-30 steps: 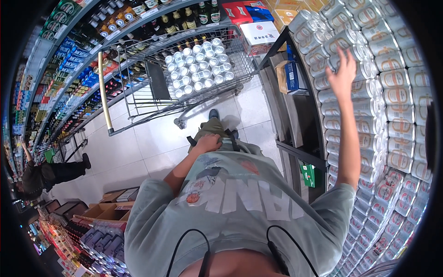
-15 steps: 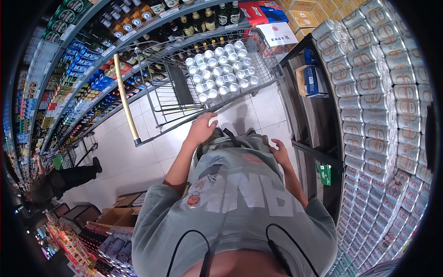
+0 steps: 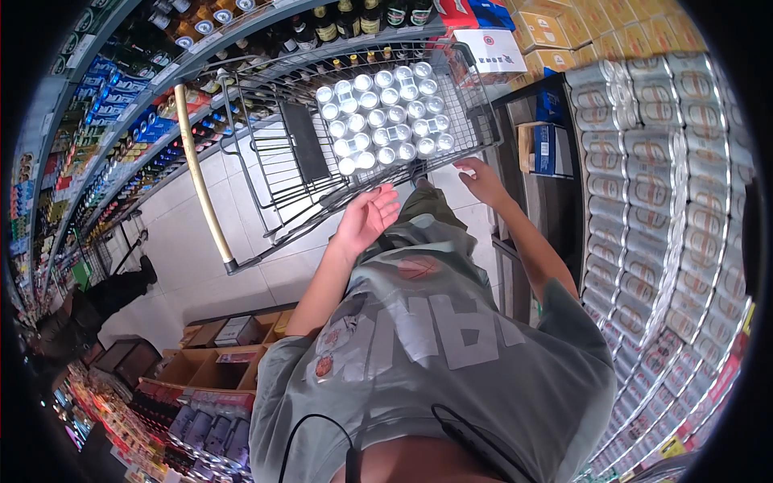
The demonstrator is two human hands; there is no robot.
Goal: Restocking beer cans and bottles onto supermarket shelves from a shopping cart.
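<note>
A wire shopping cart [image 3: 471, 109] stands before me, its yellowish handle [image 3: 203, 181] to the left. In its basket sits a block of several silver-topped cans [image 3: 386, 121], grouped closely in rows. My left hand [image 3: 370, 217] is just off the cart's near side, palm turned up and fingers spread, holding nothing. Near the cart's front right corner, my right hand [image 3: 483, 183] is raised with its fingers apart and nothing visible in it. A dark seat flap [image 3: 307, 143] lies behind the cans.
Shelves of bottles [image 3: 346, 22] run along the far side and left. Stacked silver cans [image 3: 644, 193] form a wall at right, beside a dark rack holding a blue box [image 3: 555, 150]. Wooden bins [image 3: 189, 366] stand at lower left. Another person [image 3: 97, 310] is at far left.
My right hand has risen from beside my body toward the cart. The left hand has turned palm up. My body has turned and a foot has come forward near the cart.
</note>
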